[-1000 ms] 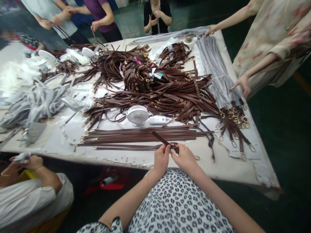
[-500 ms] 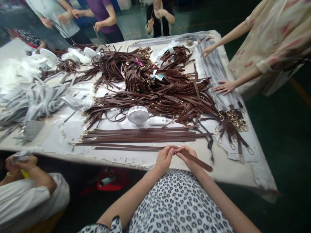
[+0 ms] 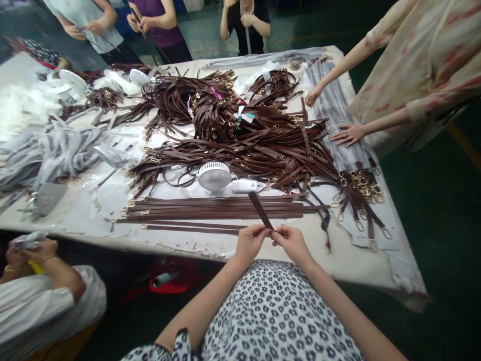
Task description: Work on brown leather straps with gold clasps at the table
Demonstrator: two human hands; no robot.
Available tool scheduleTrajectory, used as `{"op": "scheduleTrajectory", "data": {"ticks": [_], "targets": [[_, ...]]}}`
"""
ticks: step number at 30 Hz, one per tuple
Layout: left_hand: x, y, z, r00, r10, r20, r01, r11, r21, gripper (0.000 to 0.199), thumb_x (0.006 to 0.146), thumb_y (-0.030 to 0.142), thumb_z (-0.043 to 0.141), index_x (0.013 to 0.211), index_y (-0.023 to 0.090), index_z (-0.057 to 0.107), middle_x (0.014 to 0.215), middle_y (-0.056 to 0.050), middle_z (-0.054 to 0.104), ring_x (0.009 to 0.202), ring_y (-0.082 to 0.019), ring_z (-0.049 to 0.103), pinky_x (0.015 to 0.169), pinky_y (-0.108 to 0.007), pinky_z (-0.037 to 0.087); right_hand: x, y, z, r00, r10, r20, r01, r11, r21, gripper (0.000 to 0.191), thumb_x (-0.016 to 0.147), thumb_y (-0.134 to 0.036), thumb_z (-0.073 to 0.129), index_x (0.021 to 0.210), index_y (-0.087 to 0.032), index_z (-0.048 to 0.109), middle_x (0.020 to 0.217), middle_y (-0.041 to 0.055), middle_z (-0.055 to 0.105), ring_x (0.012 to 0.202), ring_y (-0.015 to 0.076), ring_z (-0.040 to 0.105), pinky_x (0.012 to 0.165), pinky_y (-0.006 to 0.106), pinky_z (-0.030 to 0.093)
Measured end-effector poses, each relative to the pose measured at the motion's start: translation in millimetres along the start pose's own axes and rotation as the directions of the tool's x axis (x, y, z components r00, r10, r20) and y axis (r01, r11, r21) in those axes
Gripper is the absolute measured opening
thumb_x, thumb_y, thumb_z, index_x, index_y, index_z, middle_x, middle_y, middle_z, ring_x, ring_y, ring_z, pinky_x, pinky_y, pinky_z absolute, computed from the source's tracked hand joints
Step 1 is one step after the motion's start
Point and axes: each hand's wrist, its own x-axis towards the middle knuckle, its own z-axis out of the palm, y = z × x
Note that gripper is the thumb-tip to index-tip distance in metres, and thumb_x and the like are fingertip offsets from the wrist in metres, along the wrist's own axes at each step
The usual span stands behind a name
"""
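Strap (image 3: 260,210) seemingly pinched by 2 hands (image 3: 249,243).

White garment (image 3: 278,316) with small dark flower print, black-edged left sleeve (image 3: 150,353).

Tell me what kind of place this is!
It's probably a workshop or factory. Heaps of brown straps with metal clips lie on a big table, plastic-looking wrapped bundles lie near its right edge, and several people are around it.
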Motion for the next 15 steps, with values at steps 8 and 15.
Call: {"op": "scheduleTrajectory", "data": {"ticks": [8,15], "targets": [[0.6,-10.7,0.0,0.995,-0.104,0.004,0.104,0.986,-0.13,0.016,0.084,0.032,0.07,0.087,0.019,0.079,0.084,-0.007,0.081,0.077,-0.026,0.077,0.071,-0.034,0.063,2.5,-0.3,3.4,0.998,0.034,-0.051,-0.035,0.999,-0.021,0.027,0.067,-0.043,0.07,0.06,-0.018,0.064,0.054,0.0037,0.064,0.048,0.0159,0.057,0.051,0.027,0.044],[1.5,-7.3,-0.2,0.995,-0.098,0.017,0.099,0.99,-0.103,0.016,0.083,0.029,0.07,0.086,0.016,0.079,0.084,-0.007,0.08,0.075,-0.023,0.077,0.07,-0.03,0.062,4.8,-3.2,6.9,0.997,0.048,-0.069,-0.051,0.998,-0.044,0.024,0.065,-0.039,0.068,0.057,-0.017,0.064,0.05,0.003,0.062,0.046,0.014,0.055,0.05,0.025,0.042]]}}
